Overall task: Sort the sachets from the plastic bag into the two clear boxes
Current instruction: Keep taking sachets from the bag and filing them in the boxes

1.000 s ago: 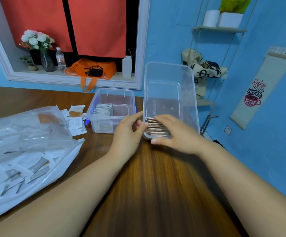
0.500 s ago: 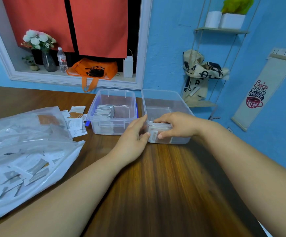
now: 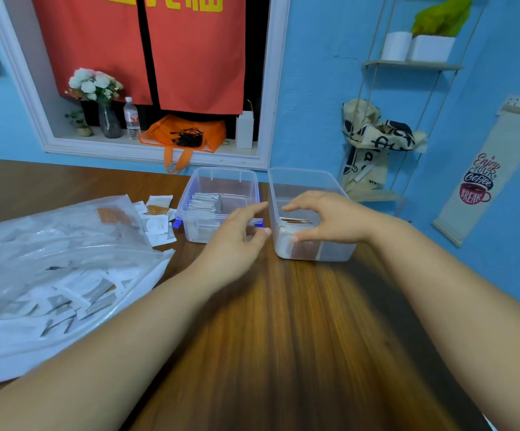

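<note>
Hands are both at the near ends of the two boxes, apart from each other, and both are loose and hold nothing. The left hand [image 3: 237, 241] floats by the near right corner of the left box [image 3: 198, 234], fingers easy. The right hand [image 3: 330, 219] arches over the near end of the right box [image 3: 336, 251], fingers spread above the rim and thumb low by the near wall. I cannot tell if it touches the box.

In that near end stand brown sachets [image 3: 296, 220], packed tight. In the left box lie silver sachets [image 3: 206, 202] in a pile. Many more sachets [image 3: 66, 300] wait in the bag [image 3: 50, 244] on the left of the table [image 3: 283, 337]. A few loose sachets [image 3: 159, 225] lie between the bag and the left box.

This looks like the gap between picks. Next, I think, a hand must reach left to the bag, pinch a sachet, check its kind, and drop it in the matching box.
</note>
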Demonstrator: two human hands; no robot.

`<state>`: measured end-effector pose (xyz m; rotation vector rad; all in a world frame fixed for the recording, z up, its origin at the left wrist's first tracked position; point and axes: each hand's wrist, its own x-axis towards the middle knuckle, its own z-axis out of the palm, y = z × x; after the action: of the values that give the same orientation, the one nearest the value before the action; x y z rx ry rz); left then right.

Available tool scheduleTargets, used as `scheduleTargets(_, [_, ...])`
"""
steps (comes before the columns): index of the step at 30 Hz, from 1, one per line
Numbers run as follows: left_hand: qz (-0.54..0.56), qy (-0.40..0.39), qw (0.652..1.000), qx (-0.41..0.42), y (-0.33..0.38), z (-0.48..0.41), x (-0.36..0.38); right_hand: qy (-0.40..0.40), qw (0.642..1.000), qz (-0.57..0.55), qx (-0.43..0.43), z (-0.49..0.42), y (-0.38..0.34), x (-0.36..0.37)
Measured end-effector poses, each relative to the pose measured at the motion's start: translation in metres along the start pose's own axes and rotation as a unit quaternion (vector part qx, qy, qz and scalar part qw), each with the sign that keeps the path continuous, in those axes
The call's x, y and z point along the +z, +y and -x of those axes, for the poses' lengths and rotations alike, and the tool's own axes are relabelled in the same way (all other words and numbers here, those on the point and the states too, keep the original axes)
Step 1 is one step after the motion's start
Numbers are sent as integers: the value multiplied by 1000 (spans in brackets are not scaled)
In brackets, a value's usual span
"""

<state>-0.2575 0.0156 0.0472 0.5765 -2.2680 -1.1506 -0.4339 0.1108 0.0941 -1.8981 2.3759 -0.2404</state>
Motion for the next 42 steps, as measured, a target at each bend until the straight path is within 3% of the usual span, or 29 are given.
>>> scheduleTargets(6, [-51,48,997,16,-2,38,-44,99,988,-89,-79,3,-56,3])
scheduleTargets(14, [-276,141,950,-45,-39,112,-115,24,966,-100,-235,-20,-159,54])
scheduleTargets(18, [-351,149,920,-93,-67,141,-133,44,953,-74,-292,-27,-192,85])
scheduleTargets(21, [-382,92,912,-117,-77,153,-134,77,952,-20,-294,-30,-198,99])
scheduleTargets(27, [-400,25,910,-103,-81,159,-130,58,954,52,-289,-25,-187,105])
scheduleTargets(31, [-359,33,931,-65,-79,164,-130,-2,970,17,-241,-23,-185,98])
scheduleTargets(36, [-361,122,925,-2,-81,155,-138,26,978,-44,-202,-32,-195,97])
scheduleTargets(42, [-406,33,907,-104,-89,138,-144,-13,989,-21,-148,-41,-215,104])
